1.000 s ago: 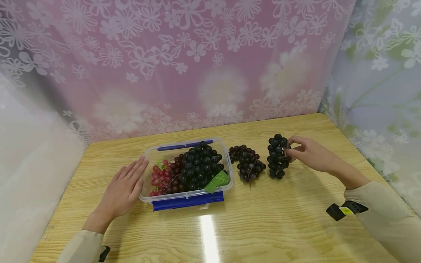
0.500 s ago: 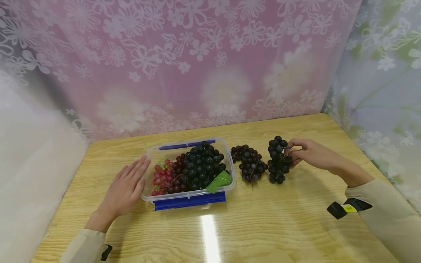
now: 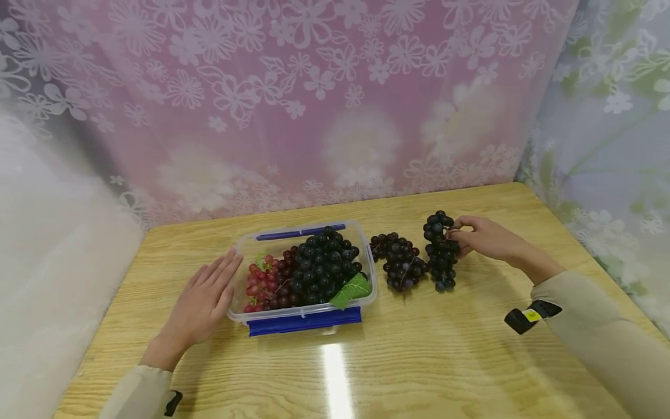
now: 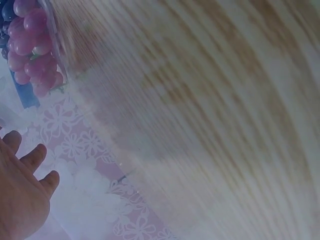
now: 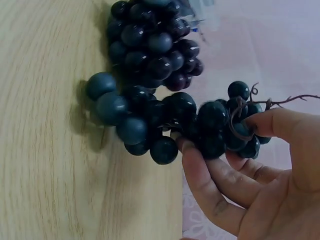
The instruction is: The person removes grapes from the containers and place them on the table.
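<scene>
My right hand [image 3: 487,238] pinches a bunch of black grapes [image 5: 182,117] near its stem, thumb on one side and fingers on the other. The bunch hangs upright beside a second bunch of dark purple grapes [image 3: 404,265] that lies on the table. My left hand [image 3: 201,299] has its fingers straight, their tips by the left rim of a clear plastic container [image 3: 302,315]. Inside the container lie red grapes [image 3: 260,280], dark red grapes [image 3: 285,295] and a large bunch of black grapes [image 3: 324,262] with a green leaf [image 3: 352,290] at its front.
The container has blue clips [image 3: 306,321] on its long sides, folded outward. Everything stands on a wooden table [image 3: 419,361] with a pink floral curtain [image 3: 340,128] along its back edge. Pale cloth hangs to the left and a floral curtain [image 3: 623,174] to the right.
My right hand, gripping the black grapes, has shifted slightly left, bringing them closer to the dark purple bunch. The left hand stays by the container, and the head view has drifted a little.
</scene>
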Demonstrator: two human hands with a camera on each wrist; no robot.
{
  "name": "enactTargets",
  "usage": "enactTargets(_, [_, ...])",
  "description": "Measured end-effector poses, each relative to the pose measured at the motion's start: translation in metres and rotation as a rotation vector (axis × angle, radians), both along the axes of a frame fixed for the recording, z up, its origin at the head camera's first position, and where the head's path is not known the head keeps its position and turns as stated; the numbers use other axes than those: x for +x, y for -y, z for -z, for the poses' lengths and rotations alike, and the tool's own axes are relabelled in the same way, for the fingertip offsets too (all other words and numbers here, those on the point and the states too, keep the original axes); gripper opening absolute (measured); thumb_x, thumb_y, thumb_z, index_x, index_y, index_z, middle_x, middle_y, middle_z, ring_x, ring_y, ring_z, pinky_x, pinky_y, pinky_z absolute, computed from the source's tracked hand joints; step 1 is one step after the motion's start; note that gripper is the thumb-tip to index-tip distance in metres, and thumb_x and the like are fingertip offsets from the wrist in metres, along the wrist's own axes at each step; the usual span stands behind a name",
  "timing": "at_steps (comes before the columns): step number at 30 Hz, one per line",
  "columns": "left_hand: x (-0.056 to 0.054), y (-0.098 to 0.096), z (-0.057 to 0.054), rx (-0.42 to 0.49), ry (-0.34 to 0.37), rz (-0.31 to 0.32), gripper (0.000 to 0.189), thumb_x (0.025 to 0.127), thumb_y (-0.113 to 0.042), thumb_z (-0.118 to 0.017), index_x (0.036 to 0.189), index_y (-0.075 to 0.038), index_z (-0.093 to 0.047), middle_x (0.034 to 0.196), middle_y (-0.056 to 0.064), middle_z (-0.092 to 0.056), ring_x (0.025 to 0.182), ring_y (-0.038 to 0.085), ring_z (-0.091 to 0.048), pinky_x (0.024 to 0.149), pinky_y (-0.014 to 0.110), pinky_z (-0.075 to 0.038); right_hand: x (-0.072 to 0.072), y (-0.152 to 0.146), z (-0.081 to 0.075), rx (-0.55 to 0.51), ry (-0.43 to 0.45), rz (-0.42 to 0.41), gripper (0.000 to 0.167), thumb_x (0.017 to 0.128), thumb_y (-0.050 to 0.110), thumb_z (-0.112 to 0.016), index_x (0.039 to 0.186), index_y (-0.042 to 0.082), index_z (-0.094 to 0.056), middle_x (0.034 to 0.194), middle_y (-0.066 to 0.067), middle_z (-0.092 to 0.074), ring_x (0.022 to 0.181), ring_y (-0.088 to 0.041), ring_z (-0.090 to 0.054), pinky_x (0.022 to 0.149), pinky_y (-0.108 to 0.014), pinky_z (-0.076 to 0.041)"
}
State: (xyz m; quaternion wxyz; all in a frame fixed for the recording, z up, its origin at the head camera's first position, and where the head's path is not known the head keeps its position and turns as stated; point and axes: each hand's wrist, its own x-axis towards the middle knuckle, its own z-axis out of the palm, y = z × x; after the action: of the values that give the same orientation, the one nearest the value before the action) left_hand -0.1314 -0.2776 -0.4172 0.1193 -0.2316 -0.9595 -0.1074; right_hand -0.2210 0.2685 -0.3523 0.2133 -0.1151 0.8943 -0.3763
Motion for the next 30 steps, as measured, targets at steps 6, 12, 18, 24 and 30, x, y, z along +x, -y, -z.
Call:
enactTargets(6, [-0.001,-0.001,-0.001,-0.006,-0.006,-0.001,0.058,0.1,-0.018,-0.045,0.154,-0.017,-0.023,0.157,0.006,-0.022,0.138,0.032,-0.028,0.113,0.048,-0.015,-0.015,0.008,0.011,0.117,-0.081,0.001,0.04,0.1,0.041,-0.046,0.106,0.001,-0.049,0.119,-0.029,-0.056,0.083,-0.028,-0.067,0.071,-0.042,-0.047])
enactTargets(12, [0.0,-0.002,-0.001,0.0,-0.003,0.0,0.058,0.1,-0.017,-0.045,0.154,-0.017,-0.024,0.157,0.006,-0.022,0.137,0.033,-0.029,0.112,0.048,-0.016,-0.027,0.017,0.016,0.213,-0.109,-0.026,0.041,0.1,0.041,-0.046,0.102,0.0,-0.05,0.077,-0.012,-0.06,0.071,-0.026,-0.064,0.059,-0.036,-0.044])
enactTargets(18, [0.002,-0.001,0.0,0.004,-0.012,-0.004,0.052,0.104,-0.024,-0.038,0.153,-0.016,-0.025,0.157,0.006,-0.022,0.137,0.034,-0.03,0.111,0.05,-0.019,-0.033,0.031,0.016,0.298,-0.128,-0.081,0.053,0.099,0.042,-0.048,0.12,-0.007,-0.051,0.083,-0.01,-0.061,0.069,-0.023,-0.061,0.061,-0.038,-0.046])
enactTargets(24, [0.003,-0.001,0.0,0.0,-0.017,-0.001,0.054,0.102,-0.021,-0.042,0.153,-0.016,-0.025,0.156,0.005,-0.023,0.137,0.033,-0.03,0.111,0.05,-0.019,-0.035,0.043,0.026,0.444,-0.13,-0.066,0.06,0.096,0.051,-0.047,0.126,-0.001,-0.054,0.085,-0.008,-0.062,0.065,-0.021,-0.053,0.056,-0.038,-0.039])
enactTargets(30, [0.002,-0.001,-0.001,0.001,-0.011,-0.007,0.054,0.102,-0.022,-0.041,0.153,-0.016,-0.025,0.157,0.005,-0.022,0.138,0.032,-0.029,0.112,0.049,-0.017,-0.035,0.052,0.026,0.513,-0.126,-0.05,0.062,0.095,0.057,-0.045,0.125,0.003,-0.054,0.083,-0.006,-0.062,0.068,-0.023,-0.057,0.056,-0.042,-0.041])
